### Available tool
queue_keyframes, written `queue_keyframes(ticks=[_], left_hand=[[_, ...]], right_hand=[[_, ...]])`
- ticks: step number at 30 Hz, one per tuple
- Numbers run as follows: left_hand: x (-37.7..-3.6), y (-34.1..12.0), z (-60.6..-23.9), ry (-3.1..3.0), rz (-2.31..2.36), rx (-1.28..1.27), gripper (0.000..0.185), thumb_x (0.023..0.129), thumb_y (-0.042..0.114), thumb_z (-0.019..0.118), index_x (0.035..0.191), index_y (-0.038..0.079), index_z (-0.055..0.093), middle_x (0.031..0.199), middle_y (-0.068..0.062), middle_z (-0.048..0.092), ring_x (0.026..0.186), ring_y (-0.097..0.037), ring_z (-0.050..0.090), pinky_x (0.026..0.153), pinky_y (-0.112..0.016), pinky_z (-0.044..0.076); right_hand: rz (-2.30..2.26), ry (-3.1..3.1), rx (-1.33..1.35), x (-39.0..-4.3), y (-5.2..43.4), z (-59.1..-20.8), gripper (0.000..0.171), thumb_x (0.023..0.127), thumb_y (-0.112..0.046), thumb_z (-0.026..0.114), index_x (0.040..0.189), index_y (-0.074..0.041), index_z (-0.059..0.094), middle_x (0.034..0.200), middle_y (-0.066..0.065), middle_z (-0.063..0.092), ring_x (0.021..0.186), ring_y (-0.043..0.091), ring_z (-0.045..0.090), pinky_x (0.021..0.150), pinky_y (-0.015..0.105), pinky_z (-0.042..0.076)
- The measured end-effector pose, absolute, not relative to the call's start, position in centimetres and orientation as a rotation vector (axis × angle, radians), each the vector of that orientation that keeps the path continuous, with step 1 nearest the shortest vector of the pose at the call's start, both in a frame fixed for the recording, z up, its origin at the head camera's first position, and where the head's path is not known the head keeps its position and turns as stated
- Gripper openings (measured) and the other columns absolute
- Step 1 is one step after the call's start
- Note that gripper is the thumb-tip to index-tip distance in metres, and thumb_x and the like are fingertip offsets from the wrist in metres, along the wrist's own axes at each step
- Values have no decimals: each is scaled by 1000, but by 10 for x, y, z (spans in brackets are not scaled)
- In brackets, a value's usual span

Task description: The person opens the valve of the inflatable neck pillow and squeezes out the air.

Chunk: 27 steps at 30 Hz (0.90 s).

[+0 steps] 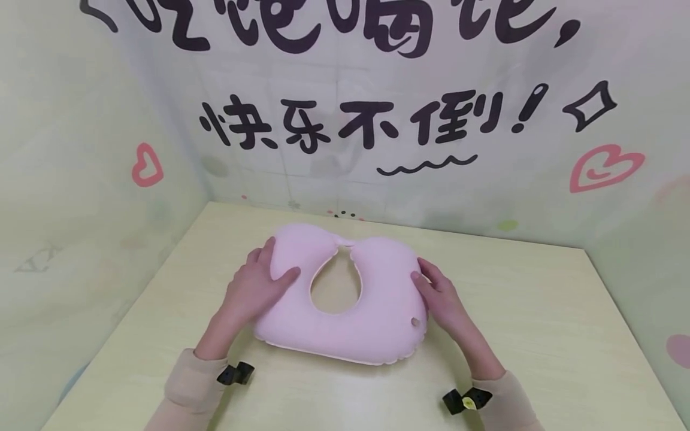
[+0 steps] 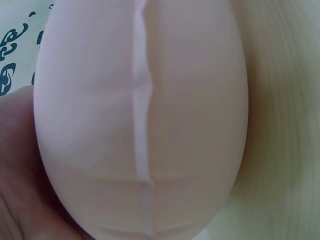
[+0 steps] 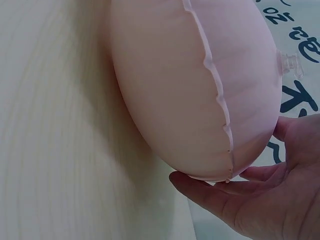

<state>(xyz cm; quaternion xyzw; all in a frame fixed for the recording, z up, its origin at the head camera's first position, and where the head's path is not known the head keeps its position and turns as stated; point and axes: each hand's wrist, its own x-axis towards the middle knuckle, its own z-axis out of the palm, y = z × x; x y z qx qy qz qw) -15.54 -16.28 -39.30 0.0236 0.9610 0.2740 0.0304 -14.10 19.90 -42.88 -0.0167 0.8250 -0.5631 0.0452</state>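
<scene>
One puffy pink neck pillow [image 1: 345, 293]

— What lies there?

— A pale pink, inflated U-shaped neck pillow of soft flocked material [image 1: 345, 293], flat on the pale wooden worktop [image 1: 539, 335], its two arms pointing away and nearly meeting at the far end around a teardrop-shaped hole.

— Any details?

— A raised welded seam runs round its edge, plain in both wrist views [image 2: 142, 125] [image 3: 215, 85]. A small valve dimple sits near its right corner, and a clear plastic tab juts from the rim.
</scene>
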Motion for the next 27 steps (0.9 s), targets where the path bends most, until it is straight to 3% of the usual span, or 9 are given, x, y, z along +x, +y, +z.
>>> queue_keyframes(ticks=[4,8,14,21,27], left_hand=[[-155,-159,-390,2925,862,126,93,99,56,56,164,2,15,154,-35,33,125,-62,48,94,-73,42],[-156,-156,-390,2902,897,191,90,100,52,58,162,-1,18,153,-37,34,131,-58,46,102,-73,36],[-156,-149,-390,2875,955,259,83,102,45,58,160,-5,24,151,-38,39,134,-56,44,106,-73,33],[-155,-143,-389,2818,1007,325,79,103,41,58,158,-8,28,149,-37,43,136,-54,43,107,-65,38],[-155,-136,-385,2767,1060,392,75,104,38,57,158,-7,29,151,-33,43,140,-50,41,111,-60,37]], right_hand=[[-1725,2515,-49,-139,209,-428,56,110,-28,51,155,2,39,155,23,44,122,39,62,87,37,58],[-1741,2511,-23,-138,219,-427,54,109,-27,51,154,1,41,153,22,48,112,35,65,75,27,57],[-1714,2571,11,-136,232,-428,53,109,-27,51,154,2,42,153,22,47,127,36,58,87,22,51],[-1681,2613,55,-133,243,-430,52,110,-29,50,152,2,45,152,22,49,135,35,52,106,38,44],[-1684,2665,107,-133,257,-428,51,110,-31,50,150,-1,49,148,21,54,127,34,57,93,17,46]])
